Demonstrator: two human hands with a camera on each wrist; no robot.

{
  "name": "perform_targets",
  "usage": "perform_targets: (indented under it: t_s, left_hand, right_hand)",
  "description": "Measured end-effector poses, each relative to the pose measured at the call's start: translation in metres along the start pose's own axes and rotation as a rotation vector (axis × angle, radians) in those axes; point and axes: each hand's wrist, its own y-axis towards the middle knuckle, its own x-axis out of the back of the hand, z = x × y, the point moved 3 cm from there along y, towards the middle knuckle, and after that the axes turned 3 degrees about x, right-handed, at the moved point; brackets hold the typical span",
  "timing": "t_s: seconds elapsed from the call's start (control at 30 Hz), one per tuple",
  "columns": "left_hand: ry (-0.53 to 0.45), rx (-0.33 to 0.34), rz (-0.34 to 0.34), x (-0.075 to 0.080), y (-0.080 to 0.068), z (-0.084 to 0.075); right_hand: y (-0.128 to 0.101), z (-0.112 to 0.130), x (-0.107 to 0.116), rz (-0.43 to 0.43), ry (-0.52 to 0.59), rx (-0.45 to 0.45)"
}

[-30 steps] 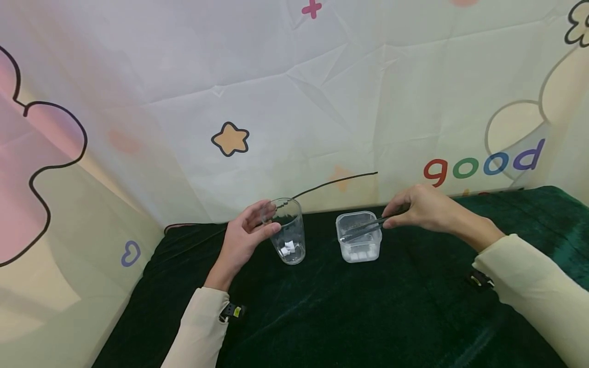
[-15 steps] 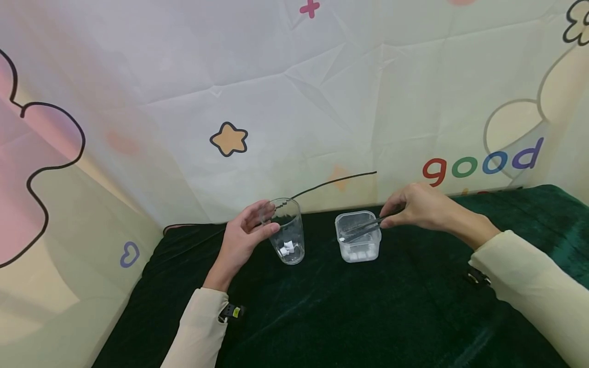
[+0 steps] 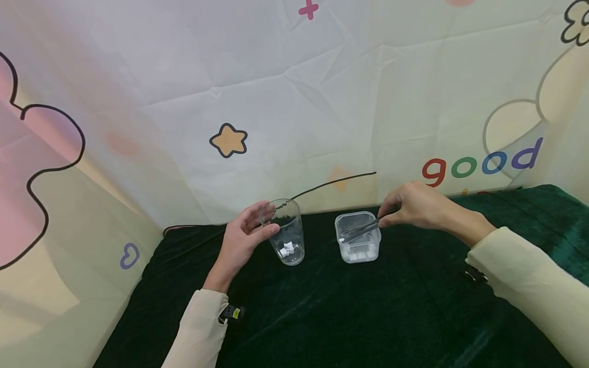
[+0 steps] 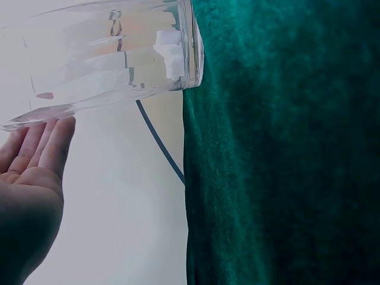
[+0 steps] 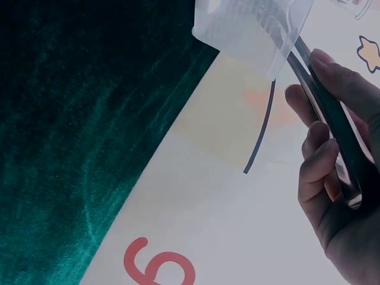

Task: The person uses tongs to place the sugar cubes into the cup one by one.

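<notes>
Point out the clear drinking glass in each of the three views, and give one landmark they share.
Head: the glass stands upright on the green cloth, left of centre, the left hand against its side.
Left wrist: the glass fills the top left, seen sideways, fingertips just below it.
Right wrist: only a sliver of the glass shows at the top right corner.
Shared landmark: the green cloth meeting the pale printed backdrop.
</notes>
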Motion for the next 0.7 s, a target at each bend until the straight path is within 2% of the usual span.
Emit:
perform_targets:
  t_s: [0.7]
  left_hand:
    - [-0.014, -0.015, 0.004, -0.0006, 0.0011, 0.0021]
  right_hand:
    - [0.0079, 0.0076, 0.0049, 0.024, -0.076, 0.049]
